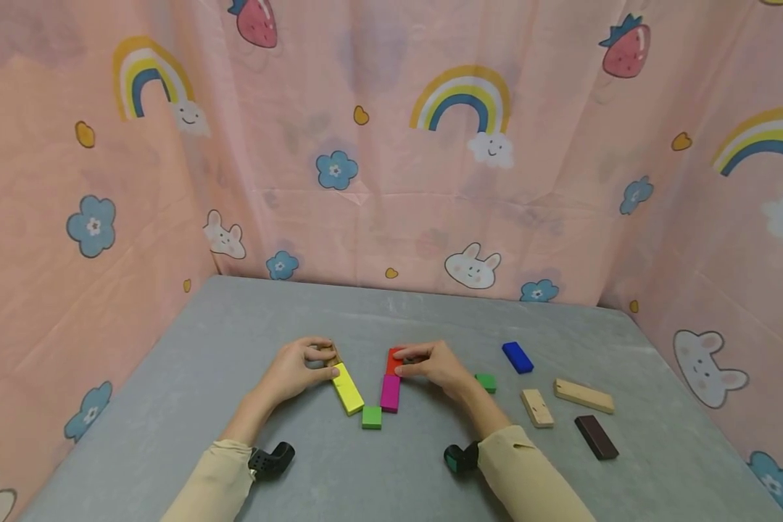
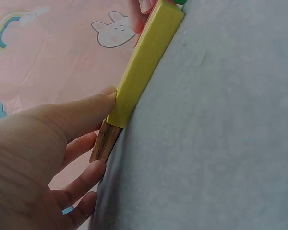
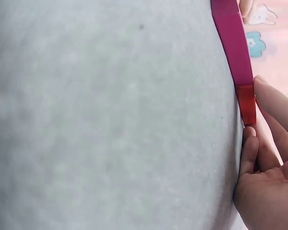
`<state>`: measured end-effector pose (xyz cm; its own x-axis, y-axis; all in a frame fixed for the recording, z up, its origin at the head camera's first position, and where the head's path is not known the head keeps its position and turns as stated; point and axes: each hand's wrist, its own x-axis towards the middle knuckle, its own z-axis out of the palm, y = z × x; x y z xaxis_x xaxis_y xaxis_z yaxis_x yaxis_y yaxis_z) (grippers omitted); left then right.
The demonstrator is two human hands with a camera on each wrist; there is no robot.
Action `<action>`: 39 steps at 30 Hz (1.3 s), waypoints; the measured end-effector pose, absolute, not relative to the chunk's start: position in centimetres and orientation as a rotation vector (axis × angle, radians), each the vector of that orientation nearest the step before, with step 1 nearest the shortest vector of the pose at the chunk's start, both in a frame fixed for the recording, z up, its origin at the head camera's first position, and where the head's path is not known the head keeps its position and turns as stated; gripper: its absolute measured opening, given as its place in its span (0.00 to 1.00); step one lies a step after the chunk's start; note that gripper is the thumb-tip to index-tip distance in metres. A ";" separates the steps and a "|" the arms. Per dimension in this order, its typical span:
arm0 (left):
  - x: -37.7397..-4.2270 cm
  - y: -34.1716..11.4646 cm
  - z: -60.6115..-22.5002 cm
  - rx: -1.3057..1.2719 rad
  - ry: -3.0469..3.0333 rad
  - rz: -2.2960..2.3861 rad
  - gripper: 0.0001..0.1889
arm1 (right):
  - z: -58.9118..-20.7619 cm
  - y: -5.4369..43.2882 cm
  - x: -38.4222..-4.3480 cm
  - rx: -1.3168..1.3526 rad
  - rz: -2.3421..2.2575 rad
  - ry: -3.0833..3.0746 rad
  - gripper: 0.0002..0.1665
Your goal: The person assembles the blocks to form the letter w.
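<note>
Leftmost, we see the left hand point(image 1: 295, 371) grasping a brown wooden block point(image 2: 105, 142), its thumb against the adjoining yellow block point(image 1: 348, 389). Next we find a small green block point(image 1: 372, 417), near the lower ends of the yellow block and a magenta block point(image 1: 390, 394). Beyond the magenta one, we see a red block point(image 1: 391, 365) pinched by the right hand point(image 1: 436, 366). Farther right on the grey table point(image 1: 431, 464), we spot another green block point(image 1: 486, 383), a blue block point(image 1: 518, 357), two pale wooden blocks point(image 1: 537, 408) and a dark brown block point(image 1: 597, 437).

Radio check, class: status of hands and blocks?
Left hand touches yellow block and brown block. Right hand touches red block. Red block meets magenta block. No visible obstruction.
</note>
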<state>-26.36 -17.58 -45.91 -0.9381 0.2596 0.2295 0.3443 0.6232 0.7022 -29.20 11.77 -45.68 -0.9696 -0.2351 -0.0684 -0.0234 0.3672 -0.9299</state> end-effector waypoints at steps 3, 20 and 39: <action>-26.4 -17.6 -45.9 -0.507 -2.732 -1.221 0.21 | -45.8 11.7 -29.3 -0.215 -1.658 2.437 0.14; -26.3 -17.5 -45.8 -0.501 -2.735 -1.217 0.21 | -46.0 11.7 -29.3 -0.252 -1.682 2.430 0.14; -26.1 -17.5 -45.7 -0.498 -2.744 -1.220 0.21 | -45.7 11.8 -29.0 -0.264 -1.670 2.410 0.15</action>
